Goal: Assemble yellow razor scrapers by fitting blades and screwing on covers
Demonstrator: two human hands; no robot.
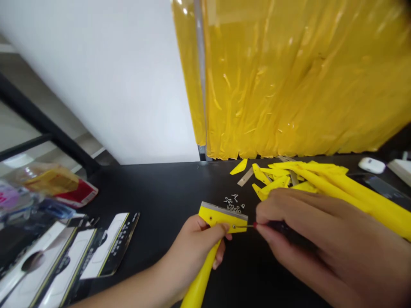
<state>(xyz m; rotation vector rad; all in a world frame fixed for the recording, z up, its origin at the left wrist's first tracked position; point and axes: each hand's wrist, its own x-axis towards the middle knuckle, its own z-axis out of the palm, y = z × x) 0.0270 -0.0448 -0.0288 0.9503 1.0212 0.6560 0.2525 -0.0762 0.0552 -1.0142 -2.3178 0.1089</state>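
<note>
My left hand (195,241) is closed around the head of a yellow scraper (222,217), thumb pressed on its face. A grey metal blade edge shows along the scraper's top, and its yellow handle runs down toward me. In my right hand (324,235) is a screwdriver (253,225) with a thin shaft and a red collar; my fingers hide most of its handle. The shaft's tip meets the screw at the right of the scraper head. Just beyond the head lie several small screws and nuts (233,206) in a loose pile.
Yellow scraper parts and handles (308,175) are heaped at the back right, with a white earbud case (371,165) behind. Printed packaging cards (111,244) and a plastic bag (61,184) lie at left. A white panel (138,85) and yellow film (272,85) stand behind the black table (154,192).
</note>
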